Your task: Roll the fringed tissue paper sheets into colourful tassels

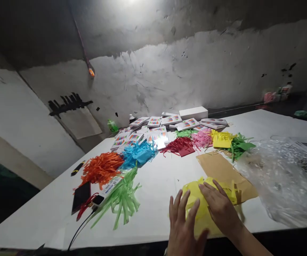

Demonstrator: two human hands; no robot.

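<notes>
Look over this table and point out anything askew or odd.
The printed packs lie in a loose heap at the back of the white table, at differing angles rather than squarely stacked. The light green fringe lies along what looks like a power strip, an odd spot for loose strands.

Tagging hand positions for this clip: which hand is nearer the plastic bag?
Right. The right hand is over the yellow paper, left of the plastic bag; the left hand is farther off, to the left of the right hand.
</notes>
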